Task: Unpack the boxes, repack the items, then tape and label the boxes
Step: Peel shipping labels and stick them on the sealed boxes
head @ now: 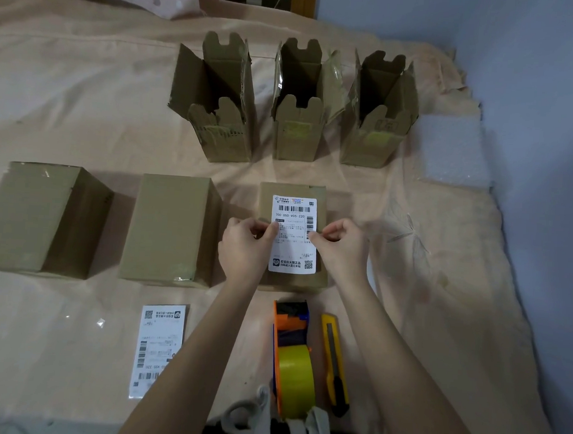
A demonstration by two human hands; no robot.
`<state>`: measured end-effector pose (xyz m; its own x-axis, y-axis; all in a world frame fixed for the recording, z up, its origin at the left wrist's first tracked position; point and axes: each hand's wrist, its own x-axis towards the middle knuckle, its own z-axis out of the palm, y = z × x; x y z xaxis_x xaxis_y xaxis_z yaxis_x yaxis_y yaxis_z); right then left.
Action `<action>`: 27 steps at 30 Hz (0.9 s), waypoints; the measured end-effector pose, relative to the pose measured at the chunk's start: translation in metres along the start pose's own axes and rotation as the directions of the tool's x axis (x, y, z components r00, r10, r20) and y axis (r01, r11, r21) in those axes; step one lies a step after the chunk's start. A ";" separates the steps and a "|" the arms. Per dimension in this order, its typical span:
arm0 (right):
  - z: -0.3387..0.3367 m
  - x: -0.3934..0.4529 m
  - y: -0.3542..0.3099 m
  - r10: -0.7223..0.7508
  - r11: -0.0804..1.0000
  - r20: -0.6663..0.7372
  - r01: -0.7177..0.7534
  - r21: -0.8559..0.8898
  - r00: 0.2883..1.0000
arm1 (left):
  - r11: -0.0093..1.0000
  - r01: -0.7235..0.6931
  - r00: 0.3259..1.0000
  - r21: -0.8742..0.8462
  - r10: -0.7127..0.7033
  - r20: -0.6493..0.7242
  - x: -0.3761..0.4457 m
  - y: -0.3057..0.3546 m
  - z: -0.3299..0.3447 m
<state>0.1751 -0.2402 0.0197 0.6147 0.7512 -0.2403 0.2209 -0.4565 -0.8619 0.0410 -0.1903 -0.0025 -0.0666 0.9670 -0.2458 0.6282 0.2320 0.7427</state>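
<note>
Lying on top of the closed box [292, 237] just right of the frame's centre, the shipping label [294, 234] is the thing in hand. The left hand [244, 248] pinches its left edge between thumb and fingertips, and the right hand [342, 247] pinches the right edge the same way, both about halfway down the sheet. Whether the label is already stuck down or only held over the cardboard cannot be told.

By the look of it the label is thin, light and floppy, and probably sticky on the back. It would crease or trap bubbles if pressed unevenly, so the edges are the sensible places to grip, smoothing from the middle outward once it is square to the box.

Left of this box, in the same row, stand two more closed boxes [172, 230] with no labels on their tops, so the labelling seems to have only begun. Across the upper middle of the frame three empty boxes [298, 117] stand upright with their flaps open. A sheet of white foam padding [453, 153] lies at the upper right.

Nearer the person, a second label [158, 350] lies flat at lower left. A tape dispenser [291, 361] with yellowish tape and a yellow box cutter [335, 364] lie side by side at lower centre. Everything rests on a beige cloth [68, 86].
</note>
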 end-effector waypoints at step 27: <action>0.000 0.007 0.011 -0.114 0.967 0.021 0.116 -0.228 0.993 | 0.976 0.040 0.997 0.215 -0.053 0.057 0.006 0.015 -0.006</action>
<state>0.1817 -0.2398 0.0084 0.5694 0.8082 -0.1502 0.4574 -0.4634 -0.7590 0.0452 -0.1801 0.0104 -0.0562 0.9458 -0.3200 0.7770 0.2427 0.5808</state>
